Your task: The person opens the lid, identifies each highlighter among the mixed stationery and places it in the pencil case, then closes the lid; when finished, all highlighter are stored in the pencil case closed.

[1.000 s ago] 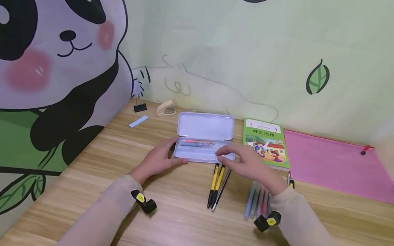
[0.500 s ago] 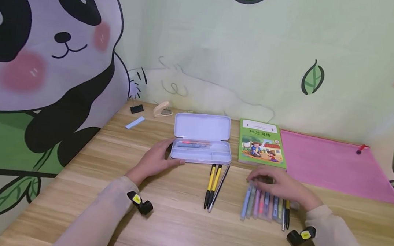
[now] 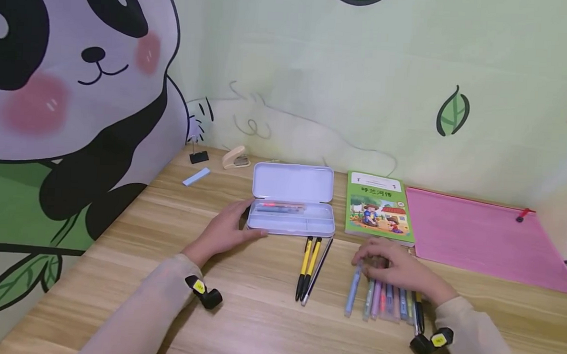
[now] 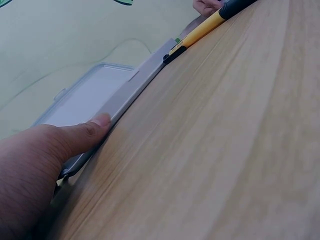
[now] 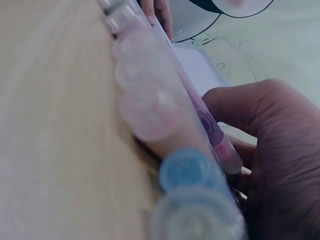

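My left hand (image 3: 224, 235) grips the left end of an open white pencil case (image 3: 288, 231), its thumb along the front wall and its fingers behind the corner. A few pens (image 3: 282, 208) lie in the case's rear compartment. My right hand (image 3: 398, 266) reaches over the upper ends of a row of coloured markers (image 3: 389, 308), fingers and thumb bent down among them. A blue marker (image 3: 353, 291) lies apart at the row's left, near the fingertips. In the right wrist view the thumb is at a purple marker (image 5: 210, 127); I cannot tell whether it is pinched.
Two yellow-and-black pens (image 3: 309, 270) and a thin dark pen (image 3: 317, 273) lie before the case. A green book (image 3: 382, 207) and pink zip pouch (image 3: 480, 238) are at right. At back left are a stapler (image 3: 236, 158), a binder clip (image 3: 199, 157) and a blue strip (image 3: 196, 177).
My right hand has moved from the pencil case right to the markers. Most of the markers have then shifted right, leaving a gap beside the blue one. The left hand stays on the case.
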`<state>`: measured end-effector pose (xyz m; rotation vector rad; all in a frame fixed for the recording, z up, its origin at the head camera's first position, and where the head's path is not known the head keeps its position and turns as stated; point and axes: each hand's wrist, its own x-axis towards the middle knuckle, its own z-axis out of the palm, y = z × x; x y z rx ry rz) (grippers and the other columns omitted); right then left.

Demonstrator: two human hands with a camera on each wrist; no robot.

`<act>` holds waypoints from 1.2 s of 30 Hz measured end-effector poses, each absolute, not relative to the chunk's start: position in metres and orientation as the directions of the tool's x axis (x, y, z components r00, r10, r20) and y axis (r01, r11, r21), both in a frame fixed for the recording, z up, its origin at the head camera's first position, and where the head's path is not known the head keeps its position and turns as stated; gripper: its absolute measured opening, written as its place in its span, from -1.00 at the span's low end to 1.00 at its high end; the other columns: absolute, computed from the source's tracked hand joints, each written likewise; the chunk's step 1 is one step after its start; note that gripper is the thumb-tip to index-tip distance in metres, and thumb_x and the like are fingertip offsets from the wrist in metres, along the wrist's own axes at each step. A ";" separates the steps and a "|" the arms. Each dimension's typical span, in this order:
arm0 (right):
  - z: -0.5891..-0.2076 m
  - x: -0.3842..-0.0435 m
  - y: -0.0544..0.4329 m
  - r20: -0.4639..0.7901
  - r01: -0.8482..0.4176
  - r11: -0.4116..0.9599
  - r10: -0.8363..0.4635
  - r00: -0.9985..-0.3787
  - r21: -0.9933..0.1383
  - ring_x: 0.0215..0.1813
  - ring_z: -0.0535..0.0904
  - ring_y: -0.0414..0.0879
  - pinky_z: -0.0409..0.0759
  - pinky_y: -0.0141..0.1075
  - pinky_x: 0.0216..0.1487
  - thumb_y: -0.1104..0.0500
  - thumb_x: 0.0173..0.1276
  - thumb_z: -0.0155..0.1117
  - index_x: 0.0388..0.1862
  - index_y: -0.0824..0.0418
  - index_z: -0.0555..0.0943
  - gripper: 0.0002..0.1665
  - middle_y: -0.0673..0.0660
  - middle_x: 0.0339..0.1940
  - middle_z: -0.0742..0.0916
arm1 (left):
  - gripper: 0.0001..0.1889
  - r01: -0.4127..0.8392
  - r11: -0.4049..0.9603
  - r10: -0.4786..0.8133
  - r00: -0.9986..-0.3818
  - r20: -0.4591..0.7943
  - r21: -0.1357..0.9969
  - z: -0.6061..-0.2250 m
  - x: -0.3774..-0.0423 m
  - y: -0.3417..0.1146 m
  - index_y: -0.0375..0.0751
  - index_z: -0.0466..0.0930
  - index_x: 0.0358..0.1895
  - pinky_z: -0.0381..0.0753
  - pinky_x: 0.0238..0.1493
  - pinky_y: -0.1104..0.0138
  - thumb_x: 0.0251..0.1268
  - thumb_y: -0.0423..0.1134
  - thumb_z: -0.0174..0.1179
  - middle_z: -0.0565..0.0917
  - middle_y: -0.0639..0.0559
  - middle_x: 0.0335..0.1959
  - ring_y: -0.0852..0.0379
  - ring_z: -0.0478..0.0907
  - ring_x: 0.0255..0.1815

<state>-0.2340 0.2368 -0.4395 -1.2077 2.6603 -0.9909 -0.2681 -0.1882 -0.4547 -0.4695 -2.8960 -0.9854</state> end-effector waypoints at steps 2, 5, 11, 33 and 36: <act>-0.439 -0.235 0.238 0.201 -0.663 0.468 -0.708 -0.677 -0.584 -0.14 0.53 -0.20 0.53 -0.27 -0.17 0.16 0.30 0.44 -0.06 -0.17 0.71 -0.72 -0.19 -0.04 0.69 | 0.07 0.298 0.753 0.268 -0.953 0.140 0.587 -0.455 -0.268 -0.188 -0.10 0.11 0.60 0.19 0.49 -0.08 0.13 0.37 0.33 0.30 -0.14 0.52 -0.15 0.20 0.52; -0.436 -0.234 0.239 0.179 -0.646 0.455 -0.716 -0.675 -0.614 -0.12 0.52 -0.16 0.52 -0.26 -0.16 0.11 0.30 0.45 -0.10 -0.19 0.71 -0.77 -0.16 -0.02 0.69 | 0.08 0.302 0.757 0.271 -0.952 0.141 0.580 -0.454 -0.268 -0.188 -0.11 0.10 0.60 0.19 0.49 -0.08 0.13 0.39 0.31 0.30 -0.15 0.52 -0.16 0.20 0.52; -0.432 -0.232 0.240 0.108 -0.575 0.473 -0.703 -0.703 -0.667 -0.07 0.51 -0.09 0.52 -0.24 -0.12 0.07 0.32 0.45 -0.15 -0.18 0.70 -0.83 -0.10 0.03 0.67 | 0.09 0.302 0.757 0.274 -0.952 0.138 0.580 -0.454 -0.268 -0.189 -0.10 0.09 0.61 0.19 0.50 -0.08 0.12 0.40 0.31 0.28 -0.14 0.53 -0.16 0.19 0.53; -0.431 -0.234 0.245 0.089 -0.400 0.474 -0.552 -0.829 -0.785 -0.11 0.65 -0.07 0.59 -0.27 -0.01 0.09 0.42 0.35 -0.03 -0.02 0.69 -0.82 -0.02 -0.15 0.75 | 0.07 0.298 0.756 0.268 -0.953 0.139 0.583 -0.452 -0.265 -0.190 -0.11 0.12 0.60 0.19 0.49 -0.08 0.13 0.37 0.33 0.28 -0.16 0.53 -0.17 0.19 0.53; -0.424 -0.233 0.244 0.133 -0.368 0.452 -0.470 -0.872 -0.812 -0.15 0.68 -0.01 0.64 -0.28 -0.07 0.10 0.46 0.31 -0.01 0.06 0.69 -0.81 0.05 -0.17 0.76 | 0.07 0.301 0.752 0.272 -0.952 0.140 0.586 -0.452 -0.265 -0.189 -0.11 0.12 0.60 0.20 0.49 -0.08 0.12 0.38 0.33 0.29 -0.16 0.52 -0.17 0.19 0.53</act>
